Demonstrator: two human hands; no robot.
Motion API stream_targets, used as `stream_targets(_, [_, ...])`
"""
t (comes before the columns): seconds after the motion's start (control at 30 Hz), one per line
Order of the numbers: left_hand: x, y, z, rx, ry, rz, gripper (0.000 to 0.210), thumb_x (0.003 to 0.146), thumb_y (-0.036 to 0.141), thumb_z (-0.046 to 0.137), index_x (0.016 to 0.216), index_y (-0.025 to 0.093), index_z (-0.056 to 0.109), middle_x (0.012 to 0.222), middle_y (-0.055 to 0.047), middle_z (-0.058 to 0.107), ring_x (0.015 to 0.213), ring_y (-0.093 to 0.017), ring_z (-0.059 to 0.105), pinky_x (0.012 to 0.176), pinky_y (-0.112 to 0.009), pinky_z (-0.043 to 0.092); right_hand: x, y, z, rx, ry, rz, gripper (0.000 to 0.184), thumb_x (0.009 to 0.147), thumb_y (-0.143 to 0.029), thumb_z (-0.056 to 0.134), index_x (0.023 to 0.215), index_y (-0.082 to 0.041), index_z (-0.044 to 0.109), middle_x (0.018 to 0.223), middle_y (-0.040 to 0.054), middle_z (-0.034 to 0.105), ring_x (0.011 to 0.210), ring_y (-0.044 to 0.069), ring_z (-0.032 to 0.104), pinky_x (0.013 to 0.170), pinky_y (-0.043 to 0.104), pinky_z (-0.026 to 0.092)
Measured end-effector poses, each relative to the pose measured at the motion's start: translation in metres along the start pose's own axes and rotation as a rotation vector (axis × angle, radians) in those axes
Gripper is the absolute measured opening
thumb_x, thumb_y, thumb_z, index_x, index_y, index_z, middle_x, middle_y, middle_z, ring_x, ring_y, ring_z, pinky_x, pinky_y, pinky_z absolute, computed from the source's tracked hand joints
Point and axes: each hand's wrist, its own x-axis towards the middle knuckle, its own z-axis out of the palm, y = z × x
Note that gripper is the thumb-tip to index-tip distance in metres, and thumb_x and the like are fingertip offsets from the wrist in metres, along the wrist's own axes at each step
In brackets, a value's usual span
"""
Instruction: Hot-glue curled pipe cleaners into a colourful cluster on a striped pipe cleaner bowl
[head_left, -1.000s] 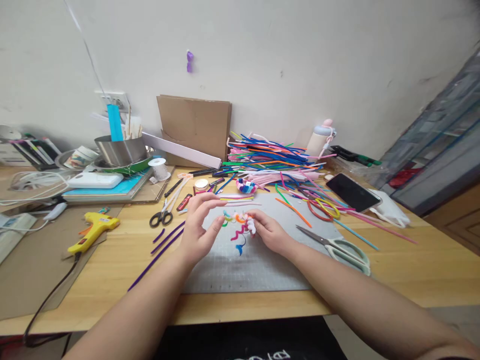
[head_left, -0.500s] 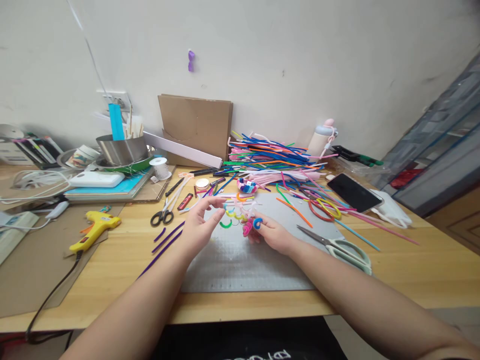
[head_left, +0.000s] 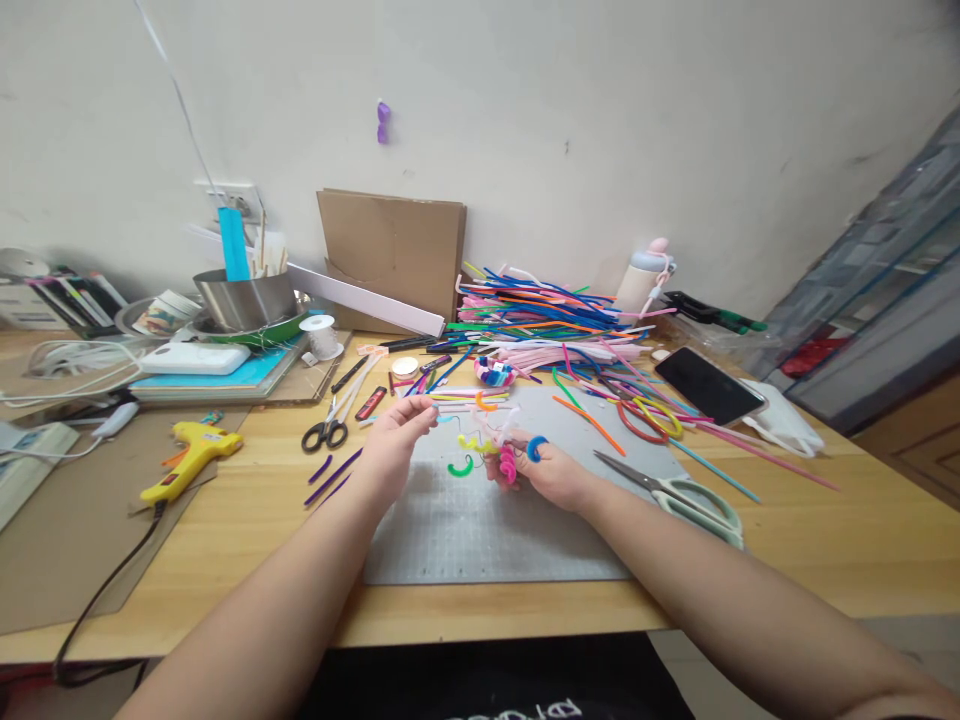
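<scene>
Above the grey cutting mat, my right hand is closed round a bunch of curled pipe cleaners. Pink, blue, yellow, green, orange and white curls stick out from it on thin stems; the inner side of the grip is hidden. To the left, my left hand pinches the end of a light blue pipe cleaner that reaches out from the bunch. A green curl hangs between both hands, touching neither. Large scissors with pale green handles lie right of my right hand.
A pile of pipe cleaners lies at the back by the wall. Purple pieces and black-handled scissors are at my left. A yellow glue gun with its cord lies further left; a phone lies at right.
My left hand has drawn slightly to the left, its fingers now pinched on the light blue piece. The bunch in my right hand has turned a little, and its curls sit further apart.
</scene>
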Motion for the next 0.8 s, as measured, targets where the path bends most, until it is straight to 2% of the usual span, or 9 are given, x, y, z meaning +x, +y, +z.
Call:
stream_targets(0.13, [0.004,-0.006,-0.001,-0.049,0.015,-0.1,0.023,0.065,0.034,0.073,0.072,0.017,0.06,0.066,0.0,0.058,0.061,-0.012,0.053,0.06,-0.024,0.038,-0.001,-0.002,0.002,0.014,-0.006,-0.005,0.043,0.082,-0.059,0.058,0.088,-0.017,0.063,0.071,0.0027,0.063,0.06,0.013,0.056,0.052,0.025,0.038])
stream_targets(0.27, [0.001,-0.006,0.002,-0.044,0.007,-0.071,0.022,0.064,0.032,0.074,0.073,0.017,0.061,0.066,0.001,0.057,0.06,-0.011,0.051,0.06,-0.024,0.038,0.002,0.001,0.0,0.017,0.022,-0.008,0.041,0.084,-0.057,0.057,0.085,-0.016,0.063,0.069,0.0017,0.061,0.059,0.011,0.054,0.052,0.024,0.037])
stream_targets(0.4, [-0.006,0.0,0.006,-0.003,0.003,0.046,0.023,0.07,0.033,0.072,0.084,0.018,0.063,0.078,-0.001,0.06,0.07,-0.014,0.054,0.067,-0.025,0.041,0.005,0.002,-0.001,0.02,0.075,-0.013,0.042,0.082,-0.059,0.058,0.083,-0.017,0.062,0.07,0.0015,0.061,0.057,0.011,0.054,0.051,0.024,0.036])
stream_targets(0.57, [-0.016,0.005,0.009,0.113,0.095,0.28,0.016,0.082,0.035,0.062,0.091,0.023,0.056,0.087,0.0,0.054,0.081,-0.015,0.051,0.075,-0.026,0.039,0.006,-0.001,0.0,0.031,0.151,-0.024,0.042,0.081,-0.059,0.06,0.083,-0.018,0.06,0.07,0.0006,0.061,0.055,0.011,0.053,0.051,0.025,0.035])
stream_targets(0.63, [-0.02,0.006,0.01,0.191,0.071,0.352,0.014,0.082,0.033,0.064,0.089,0.023,0.057,0.084,0.0,0.053,0.081,-0.016,0.049,0.078,-0.027,0.038,0.006,-0.002,0.001,0.031,0.171,-0.03,0.041,0.08,-0.059,0.06,0.083,-0.018,0.06,0.068,-0.0002,0.06,0.054,0.011,0.052,0.052,0.025,0.035])
stream_targets(0.8, [-0.028,0.007,0.015,0.37,-0.085,0.449,0.01,0.08,0.025,0.068,0.087,0.022,0.063,0.081,-0.002,0.061,0.079,-0.018,0.053,0.076,-0.031,0.041,0.006,-0.004,0.002,0.027,0.2,-0.033,0.041,0.079,-0.059,0.062,0.08,-0.018,0.061,0.065,-0.0008,0.058,0.053,0.011,0.05,0.051,0.026,0.035])
